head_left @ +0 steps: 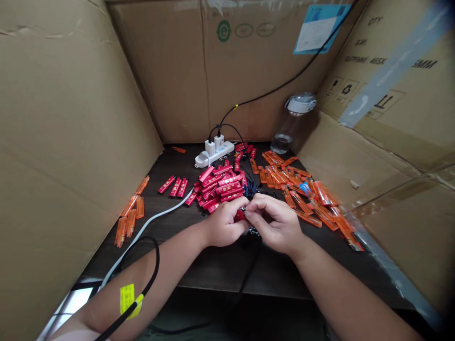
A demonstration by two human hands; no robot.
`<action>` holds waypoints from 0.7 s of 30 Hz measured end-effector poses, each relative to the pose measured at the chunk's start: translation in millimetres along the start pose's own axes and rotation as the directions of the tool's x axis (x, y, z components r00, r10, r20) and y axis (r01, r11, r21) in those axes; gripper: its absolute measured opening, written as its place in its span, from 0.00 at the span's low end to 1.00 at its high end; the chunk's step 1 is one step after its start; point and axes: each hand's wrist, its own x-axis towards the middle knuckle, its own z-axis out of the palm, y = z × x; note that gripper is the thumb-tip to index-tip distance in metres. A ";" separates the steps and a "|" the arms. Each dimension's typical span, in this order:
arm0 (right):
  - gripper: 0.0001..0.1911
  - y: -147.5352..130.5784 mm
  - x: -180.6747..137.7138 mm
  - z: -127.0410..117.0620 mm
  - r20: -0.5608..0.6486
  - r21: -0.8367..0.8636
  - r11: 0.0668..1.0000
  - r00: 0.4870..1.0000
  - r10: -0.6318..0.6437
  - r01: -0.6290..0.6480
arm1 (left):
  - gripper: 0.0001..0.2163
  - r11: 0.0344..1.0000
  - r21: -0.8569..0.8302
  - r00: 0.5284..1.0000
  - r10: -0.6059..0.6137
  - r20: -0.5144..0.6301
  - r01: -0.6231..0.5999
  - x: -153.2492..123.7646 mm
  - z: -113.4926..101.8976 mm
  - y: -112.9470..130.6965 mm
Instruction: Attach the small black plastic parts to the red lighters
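Observation:
At the table's middle, my left hand (227, 221) is closed around a red lighter (240, 215), mostly hidden by the fingers. My right hand (276, 221) meets it there, thumb and forefinger pinched at the lighter's metal end; whatever small part they hold is hidden. Just beyond the hands lies a heap of red lighter bodies with gold print (227, 184). Small dark parts (251, 187) lie in a pile right of that heap, and a few black and silver pieces (253, 231) show under my hands.
Orange translucent lighters (280, 176) spread along the right, with several more (131, 220) at left. Three red lighters (178, 187) lie apart. A white power strip (215, 154) and a water bottle (287, 123) stand behind. Cardboard walls (177, 71) enclose the table; a white cable (156, 217) crosses it.

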 end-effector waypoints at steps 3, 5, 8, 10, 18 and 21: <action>0.03 -2.0 1.4 -2.0 0.025 0.052 0.997 0.998 0.050 -0.051 | 0.04 1.000 -0.005 1.000 -0.006 0.002 0.006 0.0 0.8 1.5; 0.03 -3.0 2.0 -3.4 0.054 0.105 0.989 0.994 0.098 -0.103 | 0.04 1.000 -0.011 1.000 -0.005 0.009 0.005 0.1 0.9 2.3; 0.04 -3.1 2.4 -5.0 0.062 0.133 0.983 0.991 0.116 -0.123 | 0.04 1.000 -0.023 1.000 -0.006 0.018 0.007 0.2 0.9 3.1; 0.03 -2.7 2.3 -5.6 0.056 0.117 0.988 0.994 0.094 -0.100 | 0.04 0.999 -0.035 1.000 -0.002 0.024 0.002 0.4 0.8 3.3; 0.03 -3.1 2.1 -8.8 0.138 0.150 0.971 0.976 0.168 -0.188 | 0.04 0.996 -0.089 0.999 0.016 0.038 -0.012 1.2 1.5 5.6; 0.03 -2.7 2.1 -9.2 0.136 0.159 0.969 0.976 0.167 -0.188 | 0.03 0.998 -0.064 0.999 0.027 0.034 -0.025 1.1 1.1 5.7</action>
